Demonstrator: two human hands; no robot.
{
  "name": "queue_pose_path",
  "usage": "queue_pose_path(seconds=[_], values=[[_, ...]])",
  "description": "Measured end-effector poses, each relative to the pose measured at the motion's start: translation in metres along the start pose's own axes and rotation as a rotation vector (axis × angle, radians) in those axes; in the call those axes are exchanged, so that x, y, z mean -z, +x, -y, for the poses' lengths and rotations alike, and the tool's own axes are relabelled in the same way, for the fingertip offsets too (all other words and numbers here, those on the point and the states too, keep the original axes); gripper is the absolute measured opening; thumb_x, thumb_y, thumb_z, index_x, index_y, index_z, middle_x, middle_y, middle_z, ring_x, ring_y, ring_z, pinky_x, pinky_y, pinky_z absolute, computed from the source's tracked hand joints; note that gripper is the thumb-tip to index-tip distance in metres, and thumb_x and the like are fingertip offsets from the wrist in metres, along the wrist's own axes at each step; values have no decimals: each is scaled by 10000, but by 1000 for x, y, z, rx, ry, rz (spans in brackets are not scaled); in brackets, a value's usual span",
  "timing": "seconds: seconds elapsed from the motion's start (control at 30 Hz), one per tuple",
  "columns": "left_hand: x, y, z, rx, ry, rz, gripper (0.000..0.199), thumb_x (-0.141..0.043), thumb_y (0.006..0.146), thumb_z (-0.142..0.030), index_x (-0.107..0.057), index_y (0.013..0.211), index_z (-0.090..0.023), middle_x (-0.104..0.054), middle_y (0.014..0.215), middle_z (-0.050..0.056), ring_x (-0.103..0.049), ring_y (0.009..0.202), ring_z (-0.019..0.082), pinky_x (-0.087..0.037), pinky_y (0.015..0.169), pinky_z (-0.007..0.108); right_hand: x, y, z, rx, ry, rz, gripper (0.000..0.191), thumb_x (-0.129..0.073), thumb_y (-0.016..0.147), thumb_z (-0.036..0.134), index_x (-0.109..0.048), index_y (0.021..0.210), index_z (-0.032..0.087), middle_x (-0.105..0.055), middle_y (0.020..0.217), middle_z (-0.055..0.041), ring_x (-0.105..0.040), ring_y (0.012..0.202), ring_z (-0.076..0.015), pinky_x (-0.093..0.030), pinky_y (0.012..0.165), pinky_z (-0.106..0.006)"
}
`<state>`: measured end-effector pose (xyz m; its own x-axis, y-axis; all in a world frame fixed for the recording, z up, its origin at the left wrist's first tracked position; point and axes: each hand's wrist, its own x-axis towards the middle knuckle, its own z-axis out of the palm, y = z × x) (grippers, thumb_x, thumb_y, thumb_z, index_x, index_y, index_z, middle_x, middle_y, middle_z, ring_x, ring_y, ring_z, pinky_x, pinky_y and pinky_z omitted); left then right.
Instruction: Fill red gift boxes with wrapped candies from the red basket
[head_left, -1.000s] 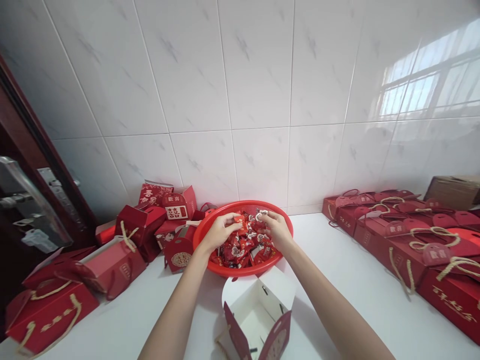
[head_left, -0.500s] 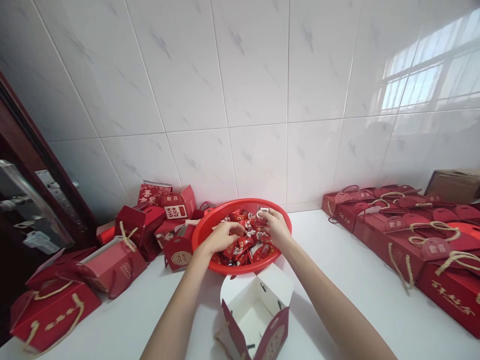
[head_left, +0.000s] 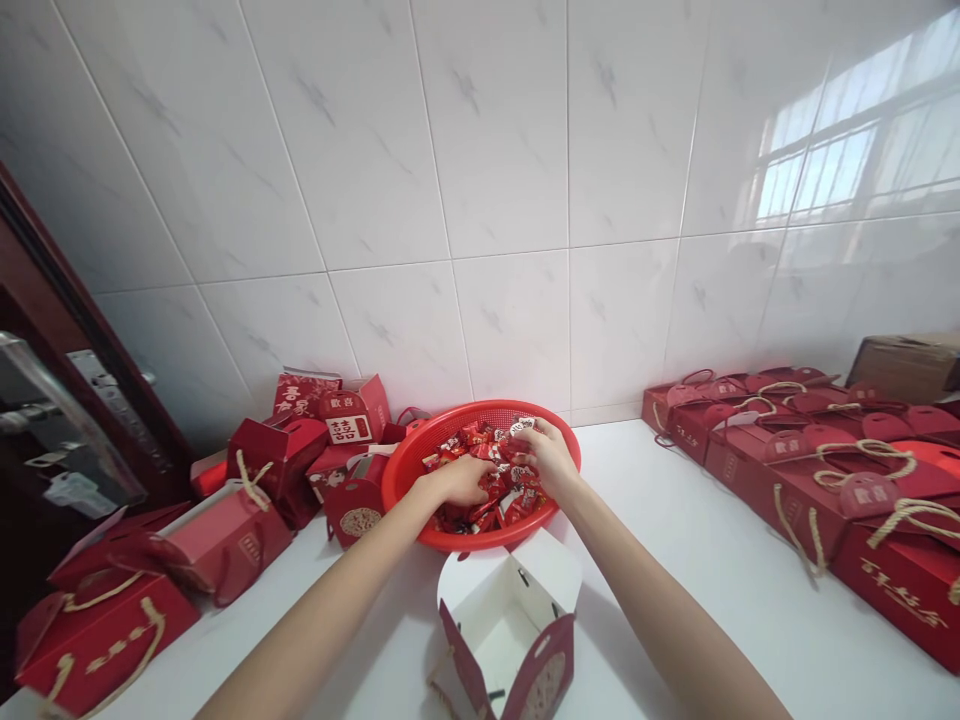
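A red plastic basket holds many red-wrapped candies. My left hand reaches over its left side, fingers curled down together among the candies; what they grip, if anything, is hidden. At the basket's right side, my right hand pinches a wrapped candy with a white-and-red label. In front of the basket, between my forearms, stands an open gift box, dark red outside and white inside. Its flaps are spread, and no candy shows in it.
Several red gift boxes crowd the left of the white table. Rows of closed red boxes with rope handles line the right. A brown cardboard box sits behind them. The tiled wall rises at the back.
My left hand has moved slightly right and down into the candies, its fingers now closer together. My right hand stays near the basket's right side with the labelled candy. The view has shifted slightly.
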<state>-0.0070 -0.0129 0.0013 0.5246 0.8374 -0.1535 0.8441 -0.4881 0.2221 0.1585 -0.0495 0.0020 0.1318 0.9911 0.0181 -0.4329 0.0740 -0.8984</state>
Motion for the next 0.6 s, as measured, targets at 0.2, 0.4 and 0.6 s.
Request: queue_pose_path(seconds=[0.2, 0.4, 0.6], values=[[7, 32, -15, 73, 198, 180, 602, -684, 673, -198, -599, 1268, -171, -699, 1187, 185, -684, 1023, 347, -538, 822, 384, 0, 0, 0, 5, -7, -25, 154, -608, 555, 214, -511, 675, 207, -595, 646, 22, -584, 608, -134, -465, 519, -241], [-3, 47, -8, 2, 91, 120, 629, -700, 604, -129, -628, 1224, -207, -704, 1172, 125, -668, 1049, 329, -526, 831, 356, -1, -1, 2, 1, -6, -39, 156, -600, 553, 217, -506, 677, 211, -585, 628, 30, -572, 591, -132, -445, 500, -235], [4, 45, 3, -14, -173, -20, 475, -740, 533, -148, -686, 1001, -210, -717, 967, 14, -659, 935, 253, -501, 762, 284, -1, -1, 3, 26, 29, -76, 141, -604, 562, 204, -488, 643, 208, -596, 640, 16, -583, 629, -140, -467, 506, -230]])
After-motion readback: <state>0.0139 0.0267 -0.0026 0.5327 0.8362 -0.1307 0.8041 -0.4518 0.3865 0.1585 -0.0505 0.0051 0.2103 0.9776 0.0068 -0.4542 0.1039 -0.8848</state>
